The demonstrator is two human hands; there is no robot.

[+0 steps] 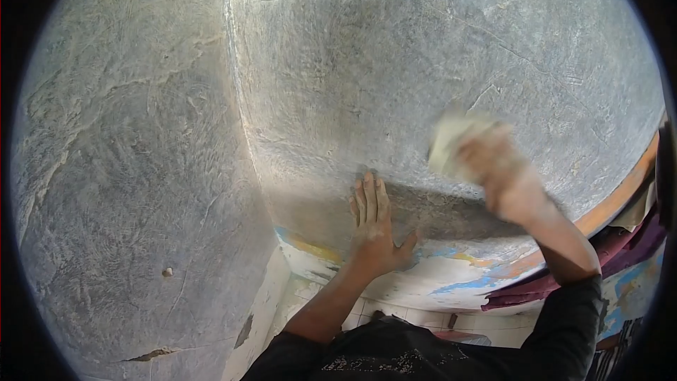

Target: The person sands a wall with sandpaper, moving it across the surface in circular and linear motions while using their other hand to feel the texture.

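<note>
My left hand (374, 222) lies flat on the grey plastered wall (395, 63), fingers together and pointing up, thumb out to the right. My right hand (493, 166) is blurred with motion and is pressed to the same wall, closed on a pale crumpled pad, perhaps sandpaper or cloth (451, 137). Both arms wear dark sleeves. Below the hands the grey coat ends and older paint in white, blue, yellow and orange shows (451, 275).
The wall meets a second grey wall (127, 169) at an inside corner (243, 120) on the left. That wall has cracks and a small knob (167, 271). Maroon fabric (613, 254) and an orange edge (620, 194) lie at the lower right.
</note>
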